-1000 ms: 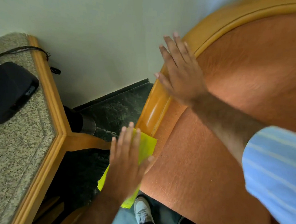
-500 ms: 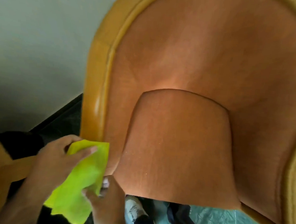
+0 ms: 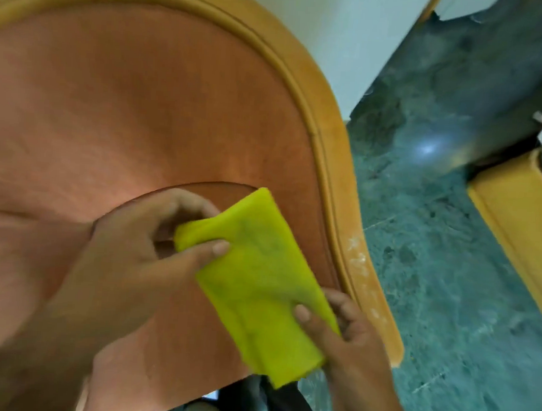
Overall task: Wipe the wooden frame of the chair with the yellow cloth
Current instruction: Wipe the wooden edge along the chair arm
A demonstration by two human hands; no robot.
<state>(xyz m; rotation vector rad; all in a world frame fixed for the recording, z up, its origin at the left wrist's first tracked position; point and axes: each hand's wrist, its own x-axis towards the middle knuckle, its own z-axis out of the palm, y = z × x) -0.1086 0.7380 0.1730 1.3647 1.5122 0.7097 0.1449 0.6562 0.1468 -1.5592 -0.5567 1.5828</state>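
Both hands had carried the yellow cloth (image 3: 259, 280) across from the frame's other side: left hand (image 3: 142, 249) pinched its top end, right hand (image 3: 348, 332) its lower edge, above the orange seat (image 3: 111, 118), just beside the chalky-streaked wooden frame (image 3: 359, 266). Green marble floor (image 3: 448, 277) gleamed beyond.

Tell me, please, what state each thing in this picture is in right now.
Cloth: folded, held up in front of the chair by both hands.
Left hand: grip shut on the cloth's upper end.
Right hand: grip shut on the cloth's lower edge.
Chair frame: whitish marks on it, cloth not visibly touching it.
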